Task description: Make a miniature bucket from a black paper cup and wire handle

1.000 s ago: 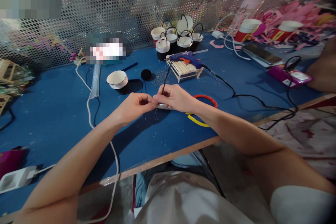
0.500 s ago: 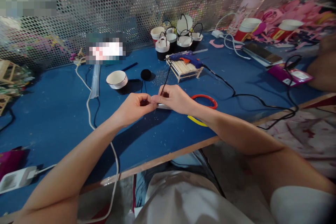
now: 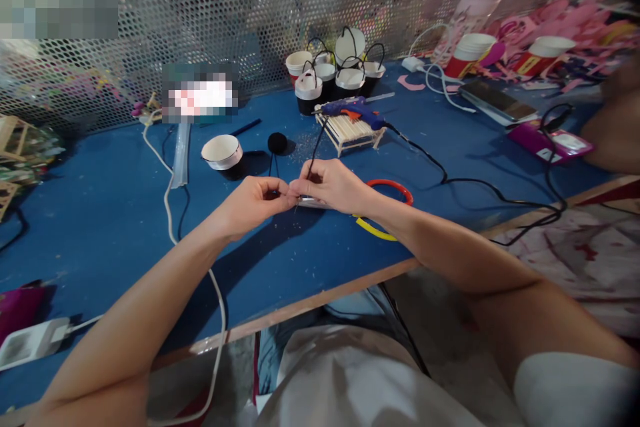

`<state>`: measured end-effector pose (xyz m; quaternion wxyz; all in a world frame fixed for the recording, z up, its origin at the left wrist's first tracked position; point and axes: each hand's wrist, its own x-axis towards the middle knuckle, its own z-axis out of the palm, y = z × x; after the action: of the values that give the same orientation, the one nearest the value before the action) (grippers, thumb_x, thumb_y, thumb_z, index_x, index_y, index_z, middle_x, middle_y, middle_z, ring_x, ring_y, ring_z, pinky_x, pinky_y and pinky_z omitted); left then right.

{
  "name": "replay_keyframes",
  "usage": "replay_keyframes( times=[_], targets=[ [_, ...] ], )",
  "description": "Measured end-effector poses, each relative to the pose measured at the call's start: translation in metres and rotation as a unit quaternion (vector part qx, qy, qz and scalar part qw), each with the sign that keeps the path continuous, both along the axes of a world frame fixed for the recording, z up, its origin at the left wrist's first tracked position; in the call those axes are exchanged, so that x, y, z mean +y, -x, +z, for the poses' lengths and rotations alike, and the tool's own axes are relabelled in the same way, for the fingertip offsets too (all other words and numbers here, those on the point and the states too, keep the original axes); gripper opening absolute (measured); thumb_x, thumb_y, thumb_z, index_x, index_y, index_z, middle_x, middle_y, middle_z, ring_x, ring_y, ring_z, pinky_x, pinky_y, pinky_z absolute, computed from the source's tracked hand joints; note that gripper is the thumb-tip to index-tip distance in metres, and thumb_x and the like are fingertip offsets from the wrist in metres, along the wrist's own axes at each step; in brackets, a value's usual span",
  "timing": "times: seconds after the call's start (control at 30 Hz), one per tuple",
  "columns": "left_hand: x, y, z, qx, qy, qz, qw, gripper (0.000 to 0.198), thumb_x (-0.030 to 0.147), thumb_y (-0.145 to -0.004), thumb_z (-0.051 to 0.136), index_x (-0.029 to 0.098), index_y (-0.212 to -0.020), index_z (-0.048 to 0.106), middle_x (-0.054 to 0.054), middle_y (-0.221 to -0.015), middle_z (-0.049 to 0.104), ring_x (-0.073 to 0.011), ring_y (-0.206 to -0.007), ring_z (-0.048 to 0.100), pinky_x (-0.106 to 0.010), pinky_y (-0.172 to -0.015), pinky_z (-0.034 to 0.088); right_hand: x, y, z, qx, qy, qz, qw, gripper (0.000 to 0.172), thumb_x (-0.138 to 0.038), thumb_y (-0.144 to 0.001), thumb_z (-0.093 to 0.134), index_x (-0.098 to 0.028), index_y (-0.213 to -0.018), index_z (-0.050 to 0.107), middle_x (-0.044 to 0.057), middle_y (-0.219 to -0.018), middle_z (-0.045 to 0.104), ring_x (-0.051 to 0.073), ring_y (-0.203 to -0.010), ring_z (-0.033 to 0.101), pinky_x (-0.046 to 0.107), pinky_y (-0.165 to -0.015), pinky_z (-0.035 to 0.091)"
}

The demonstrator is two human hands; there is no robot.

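My left hand (image 3: 256,205) is closed in a pinch, its fingertips meeting those of my right hand over the table. What the left fingers hold is hidden. Between the fingers of my right hand (image 3: 336,185), also closed, a thin black wire-like strip (image 3: 318,140) rises up and leans away. Under the right hand shows a silvery metal piece (image 3: 311,202), perhaps scissor blades; red (image 3: 404,192) and yellow (image 3: 375,230) loops beside the wrist look like the handles. A black ball (image 3: 277,143) with thin black legs stands just beyond my hands.
A black-and-white paper cup (image 3: 223,153) stands at left. A blue glue gun (image 3: 357,111) rests on a small wooden-stick rack (image 3: 345,137), its black cord running right. Several cups with black handles (image 3: 309,90) stand behind. A white cable (image 3: 173,213) crosses the left side. A phone (image 3: 495,101) lies right.
Almost nothing differs. My two hands stay pinched together, shifted very slightly, with the black strip still upright in the right one.
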<state>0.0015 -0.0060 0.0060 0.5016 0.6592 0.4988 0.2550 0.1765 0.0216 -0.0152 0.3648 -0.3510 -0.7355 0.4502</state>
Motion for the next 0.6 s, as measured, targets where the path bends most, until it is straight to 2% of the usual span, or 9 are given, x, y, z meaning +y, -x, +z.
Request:
replay_keyframes(
  times=[0.23,0.37,0.43,0.6],
  targets=[
    [0.001,0.001,-0.006,0.025,-0.026,-0.011,0.999,0.028,0.04,-0.071,0.063,0.012,-0.076,0.063,0.0,-0.066,0.055,-0.0097,-0.061,0.045,-0.022,-0.058,0.036,0.001,0.002,-0.004,-0.042,-0.028,-0.036,0.998,0.037,-0.047,-0.072,0.062,-0.014,-0.062,0.051,-0.004,-0.051,0.046,0.005,-0.049,0.036,0.02,-0.045,0.027],
    [0.0,0.0,-0.009,0.013,-0.02,-0.003,1.0,0.027,0.039,-0.071,0.063,0.012,-0.075,0.062,0.0,-0.065,0.054,-0.0091,-0.06,0.044,-0.021,-0.056,0.035,0.001,0.002,-0.004,-0.047,-0.029,-0.031,0.998,0.038,-0.047,-0.071,0.063,-0.014,-0.059,0.05,-0.004,-0.051,0.046,0.005,-0.049,0.037,0.02,-0.045,0.027],
    [0.0,-0.001,-0.011,-0.002,-0.009,0.001,1.0,0.027,0.038,-0.07,0.064,0.012,-0.073,0.061,0.0,-0.065,0.054,-0.0086,-0.059,0.043,-0.021,-0.055,0.034,0.001,0.001,-0.002,-0.041,-0.012,-0.01,0.999,0.037,-0.046,-0.072,0.063,-0.014,-0.059,0.05,-0.004,-0.051,0.045,0.005,-0.048,0.037,0.02,-0.044,0.028],
    [0.001,-0.002,-0.01,-0.038,0.025,0.012,0.999,0.026,0.037,-0.067,0.067,0.012,-0.069,0.061,0.002,-0.059,0.051,-0.0055,-0.051,0.037,-0.02,-0.048,0.027,0.002,-0.004,0.002,0.019,0.069,0.107,0.992,0.025,-0.039,-0.08,0.056,-0.014,-0.079,0.053,-0.004,-0.057,0.051,0.005,-0.045,0.042,0.018,-0.041,0.032]
  ],
)
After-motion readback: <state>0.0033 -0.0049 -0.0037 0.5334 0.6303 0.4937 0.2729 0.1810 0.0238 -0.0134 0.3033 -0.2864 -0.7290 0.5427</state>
